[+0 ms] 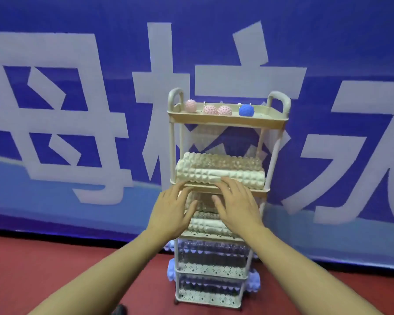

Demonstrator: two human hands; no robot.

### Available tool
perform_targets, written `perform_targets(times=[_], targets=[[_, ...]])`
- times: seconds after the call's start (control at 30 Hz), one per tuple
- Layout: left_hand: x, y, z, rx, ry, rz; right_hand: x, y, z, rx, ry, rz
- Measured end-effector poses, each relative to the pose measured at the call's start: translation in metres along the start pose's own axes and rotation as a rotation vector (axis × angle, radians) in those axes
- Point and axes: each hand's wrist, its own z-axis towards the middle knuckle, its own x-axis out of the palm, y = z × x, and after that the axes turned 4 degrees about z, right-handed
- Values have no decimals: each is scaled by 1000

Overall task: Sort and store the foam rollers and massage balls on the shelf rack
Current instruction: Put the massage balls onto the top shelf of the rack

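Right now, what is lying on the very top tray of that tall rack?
On the top tray lie three pink spiky balls and one blue ball to their right. The tray's front rim covers their undersides and most of the tray floor.

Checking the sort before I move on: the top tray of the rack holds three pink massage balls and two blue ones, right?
Not quite. The head view shows the top tray holding three pink massage balls but only one blue ball, to their right.
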Motion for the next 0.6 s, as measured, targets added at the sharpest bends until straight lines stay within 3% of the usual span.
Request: perform_targets(times=[0.23,0.4,0.6], targets=[[88,24,-146,-22,559,-41,108,9,-139,159,580,36],[166,61,-219,-43,897,-130,188,14,-222,272,803,93],[267,92,-289,-289,1095,-224,290,-2,-291,403,1010,152]])
